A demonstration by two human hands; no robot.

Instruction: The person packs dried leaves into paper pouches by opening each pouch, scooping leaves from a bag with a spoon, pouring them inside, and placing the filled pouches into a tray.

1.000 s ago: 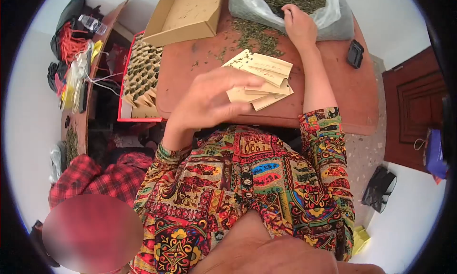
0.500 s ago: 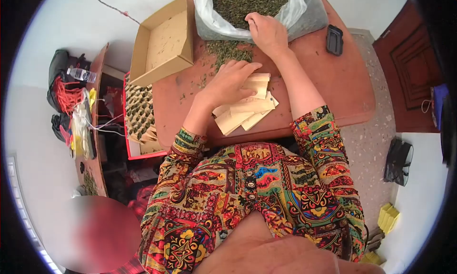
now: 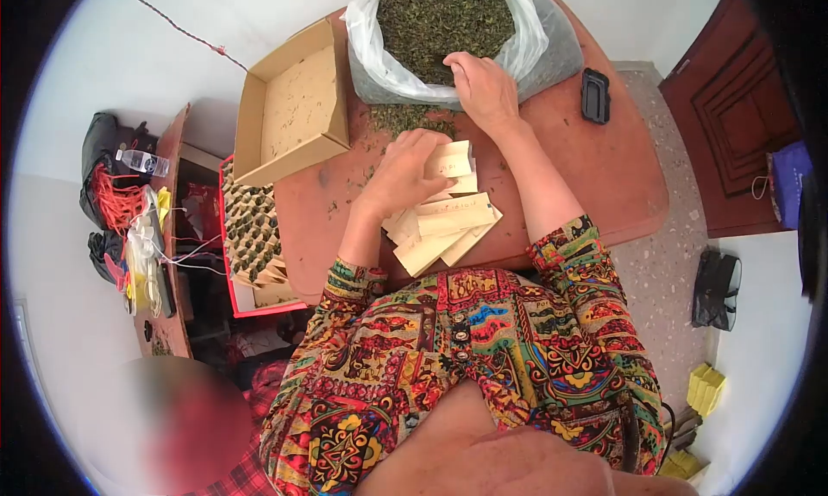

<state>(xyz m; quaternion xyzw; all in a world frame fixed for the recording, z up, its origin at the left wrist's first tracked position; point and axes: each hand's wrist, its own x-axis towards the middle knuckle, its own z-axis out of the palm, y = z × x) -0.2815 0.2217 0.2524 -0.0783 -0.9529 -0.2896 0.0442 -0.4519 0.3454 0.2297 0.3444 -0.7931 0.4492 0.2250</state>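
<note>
My left hand point(image 3: 405, 172) is closed on a cream paper packet point(image 3: 452, 161) above the pile of similar packets point(image 3: 453, 217), some with writing on them. At the near rim of a clear plastic bag point(image 3: 362, 39) full of dried green leaves point(image 3: 444, 17), my right hand point(image 3: 483, 86) has its fingers pinched together over the leaves. What the fingertips hold, if anything, is too small to make out. Loose leaf bits point(image 3: 401, 119) lie on the table just beyond my left hand.
An empty-looking cardboard box point(image 3: 297, 108) stands left of the bag. Below it, a red-edged box point(image 3: 252, 229) holds rows of filled packets. A black case point(image 3: 595, 97) lies at the right. A person in red plaid point(image 3: 263, 392) is at lower left.
The view has shifted, showing more of the bag. My left hand has moved from over the packets to grip one. My right hand stays at the leaves, fingers pinched.
</note>
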